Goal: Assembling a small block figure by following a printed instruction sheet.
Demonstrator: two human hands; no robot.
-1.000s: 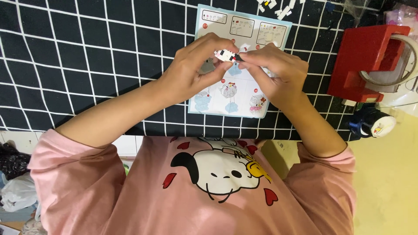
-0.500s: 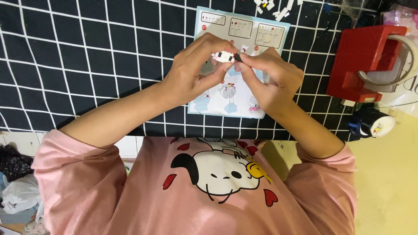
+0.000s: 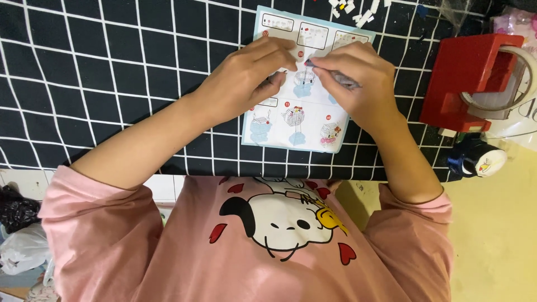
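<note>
Pale, small and mostly hidden: a tiny building-block piece (image 3: 306, 62), pinched where the fingertips of both hands meet, above the upper middle of the instruction sheet.

Left hand (image 3: 243, 84): fingers curled inward and pointing right, tips closed on the piece from its left side. Thumb tucked beneath.

Right hand (image 3: 349, 81): fingers bent and pointing left, tips pressed to the same piece from the right. A thin grey object (image 3: 342, 80), possibly a small tool, lies along its fingers; the view is too poor to say what it is.

Relation: the two hands meet tip to tip, so the piece sits between them, touching both. Neither is clearly nearer. Its long axis cannot be told, since the fingers cover nearly all of it.

Instruction sheet (image 3: 296, 120): light blue and white, printed with numbered build steps showing small figures. Lies flat under both hands, long side running away from the person.

Cloth (image 3: 100, 67): black with a white grid, covering the table under the sheet.

Loose pieces (image 3: 358, 11): small white blocks scattered beyond the sheet's far edge, well apart from the hands.

Tape dispenser (image 3: 470, 78): red, with a roll of clear tape, to the right of the right hand.

Small dark blue object (image 3: 475, 158) with a white round face, near the dispenser's front.

Pink sleeves (image 3: 95, 223): cartoon-print sweatshirt, nearest the camera.
</note>
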